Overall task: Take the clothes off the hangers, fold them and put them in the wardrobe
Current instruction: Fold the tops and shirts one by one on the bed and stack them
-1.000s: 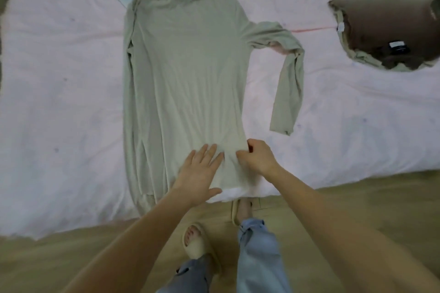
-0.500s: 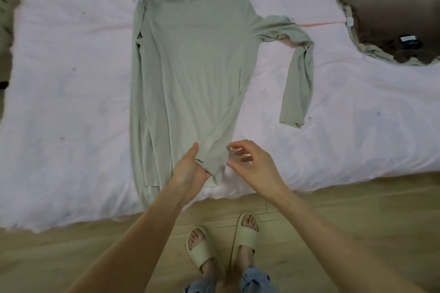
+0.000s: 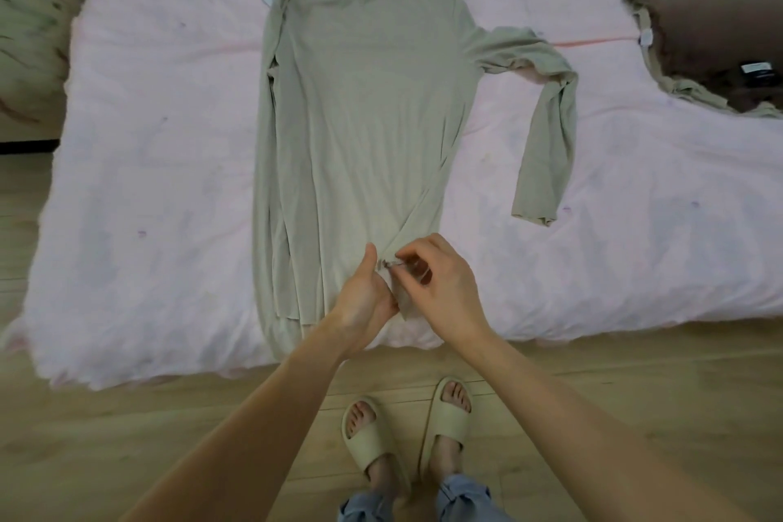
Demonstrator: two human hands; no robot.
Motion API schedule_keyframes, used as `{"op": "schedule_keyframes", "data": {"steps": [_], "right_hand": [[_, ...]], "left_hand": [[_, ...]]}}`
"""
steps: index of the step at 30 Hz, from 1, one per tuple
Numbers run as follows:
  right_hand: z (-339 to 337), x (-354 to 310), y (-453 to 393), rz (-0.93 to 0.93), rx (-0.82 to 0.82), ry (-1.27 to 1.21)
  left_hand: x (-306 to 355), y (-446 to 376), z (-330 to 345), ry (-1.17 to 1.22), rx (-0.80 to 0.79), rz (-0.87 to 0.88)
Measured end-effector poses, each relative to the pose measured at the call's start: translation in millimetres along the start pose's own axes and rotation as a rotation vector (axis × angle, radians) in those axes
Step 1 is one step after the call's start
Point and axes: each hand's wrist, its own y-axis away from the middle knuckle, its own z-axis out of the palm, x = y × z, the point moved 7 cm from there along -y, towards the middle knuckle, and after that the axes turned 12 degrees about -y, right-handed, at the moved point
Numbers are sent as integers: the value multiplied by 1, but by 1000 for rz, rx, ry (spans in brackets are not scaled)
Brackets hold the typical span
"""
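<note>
- The beige turtleneck (image 3: 364, 106) lies flat on the bed (image 3: 148, 140), collar away, one sleeve (image 3: 546, 148) flung out to the right.
- A second ago the left hand (image 3: 364, 301) pressed flat on the hem; now it curls around the lower right corner.
- The right hand (image 3: 440, 288) has let go, come back in and now pinches that same corner.
- Looks like a lengthwise fold is being set up; no fold made yet.
- A brown garment (image 3: 712, 38) waits far right.
</note>
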Motion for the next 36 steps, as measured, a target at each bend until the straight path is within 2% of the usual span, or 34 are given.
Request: {"op": "schedule_keyframes", "data": {"steps": [3,5,9,11,13,17,20,23,25,27,29,32,34,36], "right_hand": [[-10,2,-3,10,39,-78],[-19,6,-3,73,73,-196],[-49,31,2,274,283,-448],[-67,44,5,322,375,-425],[-82,52,9,337,375,-350],[-102,61,21,311,343,-255],[-126,62,32,268,450,-168],[-145,64,42,242,491,-26],[-145,67,45,204,396,153],[-138,62,44,129,229,407],[-136,47,44,1,150,557],[-151,29,48,-131,272,569],[-161,43,54,-61,281,604],[-157,72,61,101,69,733]], "left_hand": [[2,0,3,-102,-45,52],[3,1,2,-284,22,90],[13,-2,-4,-1113,298,308],[15,-6,2,-1338,374,407],[17,-11,17,-1548,434,518],[24,-17,32,-1819,556,640],[21,-16,33,-2084,621,722],[22,-9,22,-2192,657,716],[23,-5,13,-2220,649,674],[25,1,8,-2226,614,656],[27,9,14,-2217,524,717],[32,23,23,-2098,436,854],[31,28,26,-2037,436,874],[18,23,31,-2115,367,764]]}}
